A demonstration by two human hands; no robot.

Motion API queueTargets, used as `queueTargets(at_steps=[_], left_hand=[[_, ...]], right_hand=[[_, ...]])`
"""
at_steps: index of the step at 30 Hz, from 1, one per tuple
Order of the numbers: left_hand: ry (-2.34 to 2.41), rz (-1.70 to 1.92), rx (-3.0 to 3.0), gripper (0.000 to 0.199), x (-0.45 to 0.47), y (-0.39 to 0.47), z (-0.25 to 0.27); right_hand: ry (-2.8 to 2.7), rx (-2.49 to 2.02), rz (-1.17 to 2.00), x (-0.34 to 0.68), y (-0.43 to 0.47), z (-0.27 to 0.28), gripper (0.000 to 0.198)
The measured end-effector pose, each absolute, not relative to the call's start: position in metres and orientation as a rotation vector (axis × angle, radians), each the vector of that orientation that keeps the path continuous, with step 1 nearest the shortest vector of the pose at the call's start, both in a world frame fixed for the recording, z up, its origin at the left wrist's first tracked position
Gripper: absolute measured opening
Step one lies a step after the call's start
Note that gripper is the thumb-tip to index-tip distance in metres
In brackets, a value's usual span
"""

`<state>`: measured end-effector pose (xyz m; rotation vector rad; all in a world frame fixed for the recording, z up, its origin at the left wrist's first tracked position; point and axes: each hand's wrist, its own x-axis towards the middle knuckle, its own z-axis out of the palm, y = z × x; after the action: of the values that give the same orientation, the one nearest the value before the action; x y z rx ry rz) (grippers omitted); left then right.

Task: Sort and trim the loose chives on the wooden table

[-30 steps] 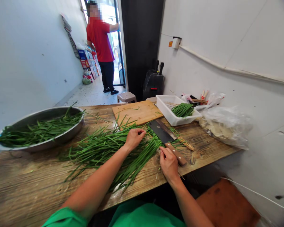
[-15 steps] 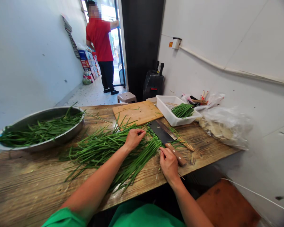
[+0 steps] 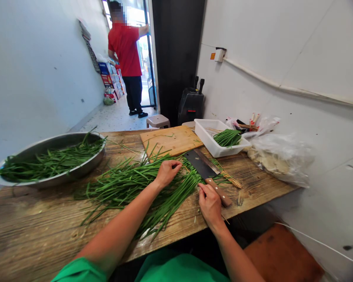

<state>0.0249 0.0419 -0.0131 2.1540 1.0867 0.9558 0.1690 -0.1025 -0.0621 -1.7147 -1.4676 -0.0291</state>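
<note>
Long green garlic chives (image 3: 126, 182) lie in a loose pile on the wooden table. My left hand (image 3: 168, 173) is over the pile's right part, thumb and fingers pinched together; whatever is between them is too small to make out. Beside the chives' cut ends, my right hand (image 3: 209, 203) is closed with its fingertips together. A thin bamboo skewer (image 3: 225, 220) sticks out behind it, mostly hidden by the hand. Close to my right hand lies a cleaver (image 3: 201, 164), its wooden handle towards me, with several bamboo skewers (image 3: 233, 180) to its right.
A metal basin (image 3: 48, 180) of chives stands at left. Behind the pile lies a cutting board (image 3: 173, 141), with a white tray (image 3: 217, 152) holding chives and a plastic bag (image 3: 282, 156) to its right. A person in red (image 3: 125, 51) stands at the doorway, beyond a stool (image 3: 158, 120).
</note>
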Motion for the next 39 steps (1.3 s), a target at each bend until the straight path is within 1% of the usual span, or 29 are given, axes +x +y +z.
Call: queueTargets(at_steps=[6,12,16,20,23,26,32,35,39], left_hand=[[0.998,0.908,2.229,0.019,0.026,0.038,-0.011],[0.698,0.612,2.345,0.021,0.020,0.034,0.004],[0.905,0.751,2.564,0.019,0.002,0.050,0.012],[0.912,0.526,2.812,0.014,-0.007,0.054,0.009],[0.925,0.440,2.870,0.013,-0.002,0.046,0.004],[0.963,0.499,2.798,0.010,0.006,0.041,-0.001],[1.186,0.805,2.265,0.022,0.021,0.043,-0.012],[1.214,0.835,2.137,0.023,0.024,0.043,-0.014],[1.206,0.820,2.106,0.023,0.024,0.042,-0.011]], right_hand=[[-1.465,-1.719,-0.023,0.169,-0.103,-0.062,0.030],[-1.451,-1.719,-0.019,0.169,-0.104,-0.060,0.029],[-1.434,-1.725,-0.019,0.168,-0.103,-0.061,0.029],[-1.433,-1.739,-0.020,0.168,-0.103,-0.062,0.029],[-1.434,-1.732,-0.033,0.168,-0.103,-0.062,0.029],[-1.441,-1.715,-0.039,0.168,-0.104,-0.062,0.029],[-1.441,-1.700,-0.040,0.168,-0.104,-0.060,0.029],[-1.439,-1.693,-0.037,0.167,-0.104,-0.060,0.029],[-1.443,-1.697,-0.036,0.168,-0.103,-0.061,0.029]])
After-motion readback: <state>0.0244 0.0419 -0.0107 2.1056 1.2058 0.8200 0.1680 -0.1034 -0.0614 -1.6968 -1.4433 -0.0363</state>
